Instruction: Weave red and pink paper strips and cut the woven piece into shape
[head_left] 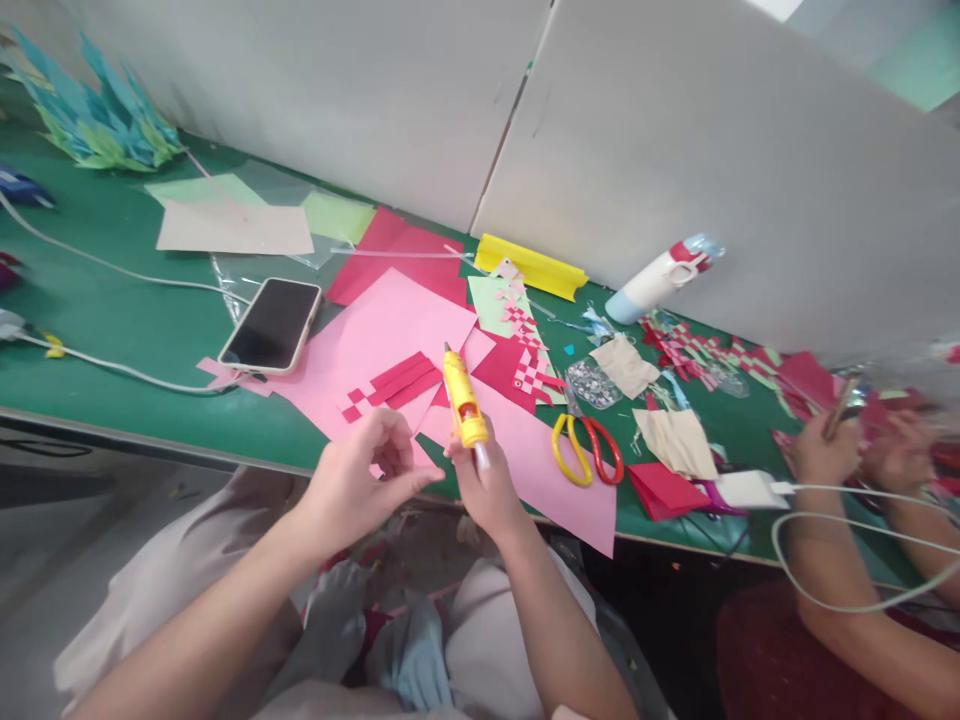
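Note:
My right hand (480, 475) is wrapped round a yellow glue gun (463, 395), its dark nozzle pointing away from me over the pink paper (390, 325). To its left, my left hand (367, 480) is over the table's front edge, its fingers curled and the thumb stretched to the right. I cannot make out anything in it. Just beyond my left hand lie red paper strips (405, 380) woven at one end with pink ones. A woven pink and red piece (531, 375) rests right of the glue gun, near scissors (581, 450) with one yellow and one red handle.
A phone (271, 325) lies on the green table (127, 330) at the left, with white cables nearby. Further back are a yellow folded strip (531, 268) and a bottle (660, 280). At the right, another person's hands (829, 450) work beside a white cable loop.

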